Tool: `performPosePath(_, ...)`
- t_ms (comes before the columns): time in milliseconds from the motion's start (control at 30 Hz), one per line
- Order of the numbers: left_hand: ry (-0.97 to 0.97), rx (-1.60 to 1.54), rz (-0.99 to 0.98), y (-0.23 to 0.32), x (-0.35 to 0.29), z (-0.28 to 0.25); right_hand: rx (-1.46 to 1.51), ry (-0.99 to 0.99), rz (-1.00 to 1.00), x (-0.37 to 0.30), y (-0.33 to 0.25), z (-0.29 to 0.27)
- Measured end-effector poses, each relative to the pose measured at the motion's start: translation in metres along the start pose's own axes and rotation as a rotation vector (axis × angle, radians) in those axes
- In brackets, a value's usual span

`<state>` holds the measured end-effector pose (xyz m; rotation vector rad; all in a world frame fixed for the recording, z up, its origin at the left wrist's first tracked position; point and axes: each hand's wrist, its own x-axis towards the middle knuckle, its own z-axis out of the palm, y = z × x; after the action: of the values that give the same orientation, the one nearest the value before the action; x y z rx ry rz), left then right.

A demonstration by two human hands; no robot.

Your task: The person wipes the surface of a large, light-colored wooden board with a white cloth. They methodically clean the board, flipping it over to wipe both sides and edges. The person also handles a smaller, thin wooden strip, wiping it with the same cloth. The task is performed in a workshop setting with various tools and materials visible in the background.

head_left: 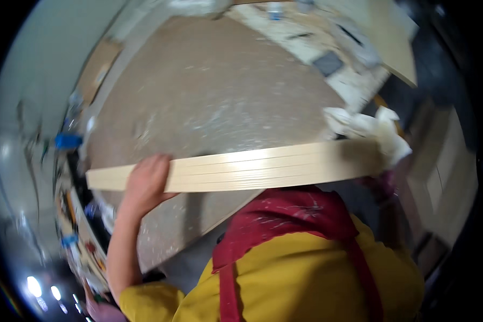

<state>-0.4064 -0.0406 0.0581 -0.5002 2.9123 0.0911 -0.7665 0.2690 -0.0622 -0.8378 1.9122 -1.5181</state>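
Note:
A long stack of pale wooden strips (252,168), with thin dark lines running along its length, lies crosswise in front of my body. My left hand (149,180) is closed around it near its left end, fingers over the far edge and thumb at the near edge. At the right end, my right hand (383,183) is dim and blurred below the wood, and its fingers are hidden. A crumpled white cloth (389,137) sits right by that end; whether my right hand holds it is unclear.
A large brown worktable (214,80), scuffed with pale marks, spreads beyond the wood. A dusty board surface with a grey square pad (328,64) is at the far right. Pale panels (437,172) stand to the right. Shelving with blue items (68,141) runs along the left.

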Motion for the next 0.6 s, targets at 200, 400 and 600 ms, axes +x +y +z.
performPosePath(200,0.005,0.076,0.023,-0.021,0.024,-0.003,0.384,0.159,0.107,-0.005,0.014,0.016)
performPosePath(400,-0.016,0.010,0.007,-0.031,0.012,-0.002,0.811,0.220,0.137,0.003,0.002,-0.004)
performPosePath(600,0.082,-0.079,0.047,-0.042,0.011,-0.005,1.192,-0.286,0.392,0.094,-0.005,0.072)
